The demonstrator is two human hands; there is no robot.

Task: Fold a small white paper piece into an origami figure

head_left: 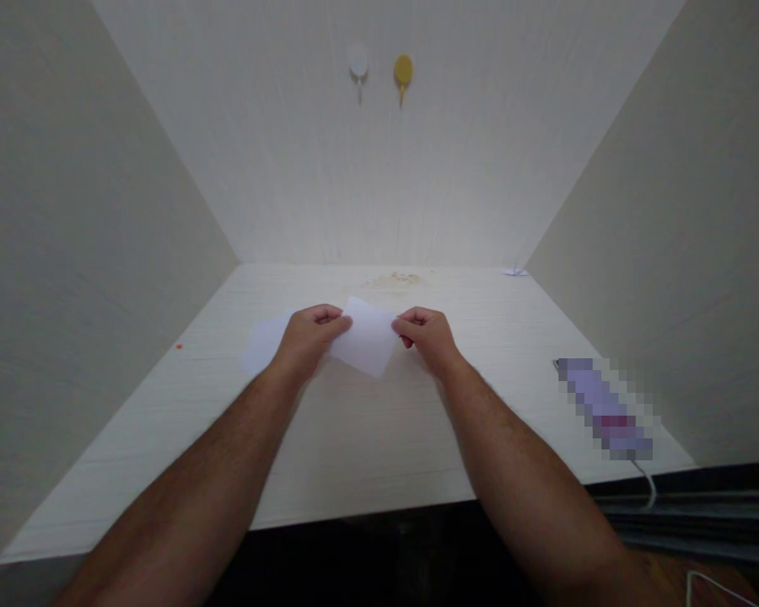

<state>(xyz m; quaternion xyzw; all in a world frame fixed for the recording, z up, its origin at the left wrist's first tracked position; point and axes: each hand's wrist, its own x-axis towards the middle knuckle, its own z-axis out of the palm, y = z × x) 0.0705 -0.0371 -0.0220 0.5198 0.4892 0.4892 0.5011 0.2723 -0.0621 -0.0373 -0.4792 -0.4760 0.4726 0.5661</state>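
Between my two hands a small white sheet of paper (365, 339) is held up over the white tabletop (367, 455), slightly turned so one corner points down. My left hand (313, 333) pinches its left edge between thumb and fingers. At the right corner, my right hand (425, 333) pinches the same sheet, with fingers curled. More white paper (262, 344) lies on the table beside my left hand, partly covered by that hand and wrist.
Pale walls enclose the table on three sides. A white hook (357, 62) and a yellow hook (403, 71) are on the back wall. At right lies a blurred-out phone-like device (598, 405) with a white cable (650, 485). A crumpled white scrap (515, 272) sits in the far right corner.
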